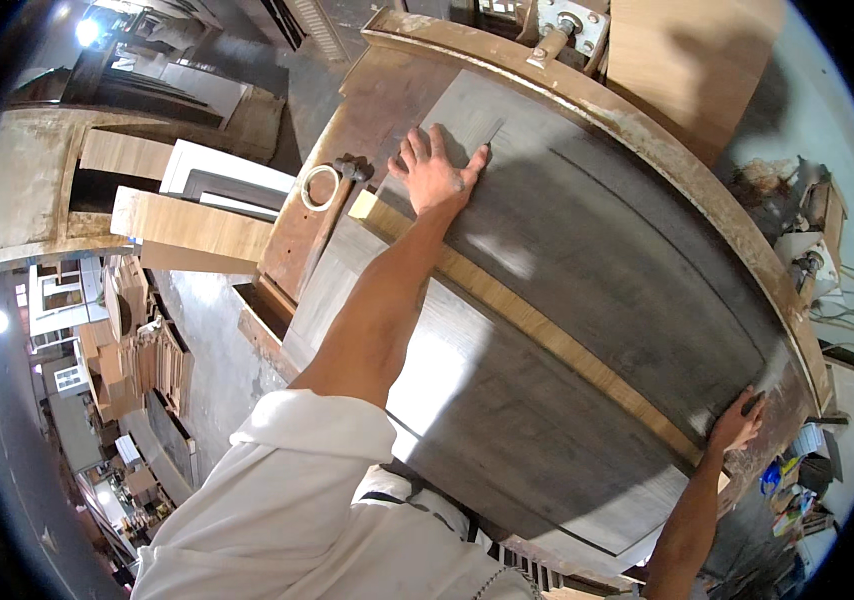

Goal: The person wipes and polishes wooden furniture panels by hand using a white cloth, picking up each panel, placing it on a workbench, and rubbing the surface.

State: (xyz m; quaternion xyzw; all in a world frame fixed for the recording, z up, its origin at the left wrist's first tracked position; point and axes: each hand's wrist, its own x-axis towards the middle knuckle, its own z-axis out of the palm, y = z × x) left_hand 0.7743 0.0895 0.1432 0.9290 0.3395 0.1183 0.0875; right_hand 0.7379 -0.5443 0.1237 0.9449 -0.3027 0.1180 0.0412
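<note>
Two long grey wood-grain door panels lie on a brown workbench (pixel 377 110), a pale wooden strip (pixel 547 320) running lengthwise between them. My left hand (pixel 437 175) is open at the left end of the far panel (pixel 587 210), fingers spread and thumb resting on its face. At that panel's right end my right hand (pixel 735 428) has its fingers curled at the corner, close to the strip's end. The near panel (pixel 517 430) lies closest to my body, partly covered by my left arm. Bright light falls across its left part.
A raised wooden rail (pixel 647 120) borders the bench's far side. A hammer (pixel 347 175) and a cream-coloured ring (pixel 320 188) lie at its left end. Boards (pixel 192 225) project beyond that end. Several tools and coloured items (pixel 797 480) are at the far right.
</note>
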